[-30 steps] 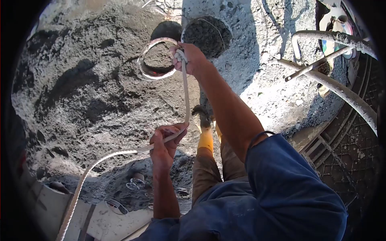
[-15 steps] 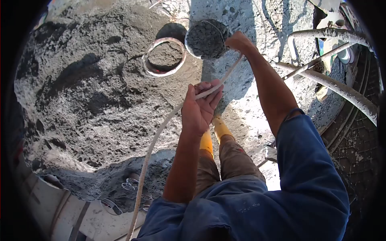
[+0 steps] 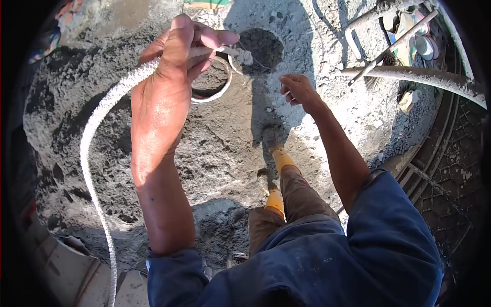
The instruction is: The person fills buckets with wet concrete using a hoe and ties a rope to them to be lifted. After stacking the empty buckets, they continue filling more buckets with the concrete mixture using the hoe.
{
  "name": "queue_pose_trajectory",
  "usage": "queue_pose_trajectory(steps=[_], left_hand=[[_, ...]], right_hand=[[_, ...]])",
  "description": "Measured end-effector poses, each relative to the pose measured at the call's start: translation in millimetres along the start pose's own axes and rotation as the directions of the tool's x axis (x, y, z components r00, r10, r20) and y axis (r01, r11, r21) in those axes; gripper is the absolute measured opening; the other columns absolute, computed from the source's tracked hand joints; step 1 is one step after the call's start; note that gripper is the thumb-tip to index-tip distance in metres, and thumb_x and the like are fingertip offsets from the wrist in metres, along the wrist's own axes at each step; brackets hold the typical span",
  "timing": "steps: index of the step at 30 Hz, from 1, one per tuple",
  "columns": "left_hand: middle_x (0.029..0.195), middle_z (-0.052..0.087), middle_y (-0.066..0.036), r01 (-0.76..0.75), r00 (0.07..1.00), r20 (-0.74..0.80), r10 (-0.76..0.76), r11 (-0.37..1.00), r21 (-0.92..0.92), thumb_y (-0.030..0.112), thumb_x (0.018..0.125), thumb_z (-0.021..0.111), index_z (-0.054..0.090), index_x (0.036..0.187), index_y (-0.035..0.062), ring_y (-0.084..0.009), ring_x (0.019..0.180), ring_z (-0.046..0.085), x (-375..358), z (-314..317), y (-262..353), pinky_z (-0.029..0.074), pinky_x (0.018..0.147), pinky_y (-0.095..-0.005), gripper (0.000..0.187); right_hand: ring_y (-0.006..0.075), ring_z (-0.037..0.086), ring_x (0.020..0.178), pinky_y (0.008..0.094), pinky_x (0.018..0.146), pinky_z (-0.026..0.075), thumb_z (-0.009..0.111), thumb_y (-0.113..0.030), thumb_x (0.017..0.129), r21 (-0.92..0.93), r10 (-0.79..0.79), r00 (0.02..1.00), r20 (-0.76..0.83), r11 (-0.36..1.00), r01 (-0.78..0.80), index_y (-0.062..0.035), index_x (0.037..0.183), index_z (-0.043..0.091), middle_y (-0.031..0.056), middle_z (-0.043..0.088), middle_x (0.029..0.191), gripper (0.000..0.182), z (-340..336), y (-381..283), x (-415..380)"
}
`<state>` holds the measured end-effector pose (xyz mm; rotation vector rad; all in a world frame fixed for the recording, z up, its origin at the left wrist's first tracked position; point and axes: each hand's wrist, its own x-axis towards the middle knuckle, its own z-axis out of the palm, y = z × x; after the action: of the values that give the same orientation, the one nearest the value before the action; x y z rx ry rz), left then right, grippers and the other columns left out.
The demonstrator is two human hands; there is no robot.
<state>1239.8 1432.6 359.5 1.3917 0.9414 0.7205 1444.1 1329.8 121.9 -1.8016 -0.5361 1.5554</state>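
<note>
My left hand is raised at the upper left, its fingers closed around a pale, dusty rope. The rope hangs in a long curve down past my left forearm. Its thick knotted end sticks out beyond my fingertips and overlaps the left rim of a bucket filled with grey mix. My right hand is just below and right of this bucket, fingers curled, with nothing visible in them. Beside it, a second bucket with a pale rim is partly hidden behind my left hand.
A large heap of wet grey mix spreads across the left. Crusted pipes and a thin bar cross the right side. Metal mesh lies at far right. My yellow boots stand on the rough ground.
My left hand has moved up and left, closer to the camera, closing on the rope near its knotted end. My right hand has come away from the filled bucket's rim and the rope, moving down.
</note>
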Motion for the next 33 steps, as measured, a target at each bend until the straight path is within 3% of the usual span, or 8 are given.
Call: queue_pose_trajectory(steps=[4,6,13,14,22,27,30,33], left_hand=[[0.108,0.062,-0.018,-0.112,0.973,0.216,0.086,0.988,0.11,0.042,0.098,0.036,0.056,0.099,0.0029,-0.0235,0.109,0.056,4,-23,19,0.042,0.094,-0.0351,0.044],[0.084,0.065,-0.013,-0.42,0.898,-0.025,0.439,0.874,0.245,0.035,0.094,0.049,0.058,0.093,0.0058,-0.0231,0.084,0.067,-39,22,41,0.057,0.074,-0.0376,0.03],[0.077,0.056,-0.009,-0.3,0.948,-0.1,0.303,0.953,0.045,0.021,0.094,0.051,0.051,0.093,0.0022,-0.0184,0.064,0.059,-99,-10,56,0.057,0.061,-0.0301,0.019],[0.075,0.054,-0.008,-0.39,0.916,0.09,0.39,0.921,-0.023,0.019,0.093,0.053,0.051,0.092,0.0028,-0.0184,0.064,0.057,-110,-14,56,0.056,0.06,-0.0306,0.016],[0.114,0.059,-0.017,-0.268,0.94,-0.133,0.316,0.919,0.289,0.041,0.099,0.033,0.052,0.116,0.0008,-0.0244,0.114,0.053,-143,-16,-4,0.041,0.097,-0.0369,0.048],[0.118,0.058,-0.014,0.085,0.892,0.42,-0.166,0.975,0.205,0.035,0.1,0.034,0.044,0.129,0.0013,-0.0217,0.116,0.052,-420,-39,-154,0.036,0.102,-0.0356,0.046],[0.117,0.058,-0.015,0.563,0.821,-0.006,-0.571,0.808,0.175,0.039,0.094,0.047,0.043,0.129,-0.0029,-0.0246,0.108,0.053,-624,-50,-295,0.041,0.092,-0.0337,0.054],[0.127,0.05,-0.018,0.609,0.777,0.005,-0.629,0.754,0.245,0.039,0.093,0.051,0.041,0.133,0.0007,-0.0274,0.121,0.046,-791,-39,-360,0.037,0.098,-0.0334,0.057]], right_hand=[[0.0082,0.052,0.052,0.023,0.045,0.042,0.055,-0.033,0.089,-0.109,0.08,0.997,-0.024,0.991,-0.082,-0.0021,0.103,0.059,0.004,0.059,0.074,0.034,-12,90,-45],[0.0086,0.053,0.052,0.023,0.045,0.043,0.055,-0.032,0.089,-0.168,0.09,0.995,-0.049,0.981,-0.097,-0.0019,0.101,0.059,0.0041,0.059,0.072,0.033,-11,129,-66],[0.017,0.062,0.059,0.031,0.054,0.049,0.059,-0.025,0.082,-0.337,-0.062,0.993,-0.102,0.941,0.025,-0.0008,0.094,0.065,0.0103,0.063,0.067,0.028,39,235,-148],[0.0207,0.065,0.064,0.0344,0.059,0.05,0.058,-0.026,0.082,-0.413,-0.161,0.985,-0.057,0.902,0.124,-0.0009,0.094,0.065,0.0125,0.064,0.068,0.029,53,243,-165],[0.0327,0.063,0.085,0.0403,0.077,0.047,0.057,-0.026,0.08,-0.569,-0.284,0.943,0.174,0.753,0.332,0.0012,0.096,0.063,0.0202,0.065,0.086,0.032,91,270,-308],[0.0331,0.063,0.088,0.0409,0.079,0.047,0.059,-0.027,0.079,-0.644,-0.299,0.947,0.112,0.705,0.299,-0.0015,0.094,0.066,0.0209,0.065,0.089,0.03,99,310,-337],[0.0334,0.063,0.089,0.0411,0.08,0.047,0.06,-0.028,0.079,-0.704,-0.317,0.933,0.17,0.624,0.34,-0.0032,0.096,0.066,0.0199,0.065,0.092,0.031,133,317,-348],[0.0361,0.061,0.091,0.0437,0.08,0.047,0.059,-0.027,0.08,-0.83,-0.359,0.887,0.29,0.367,0.42,-0.006,0.1,0.063,0.018,0.065,0.092,0.03,184,286,-362]])
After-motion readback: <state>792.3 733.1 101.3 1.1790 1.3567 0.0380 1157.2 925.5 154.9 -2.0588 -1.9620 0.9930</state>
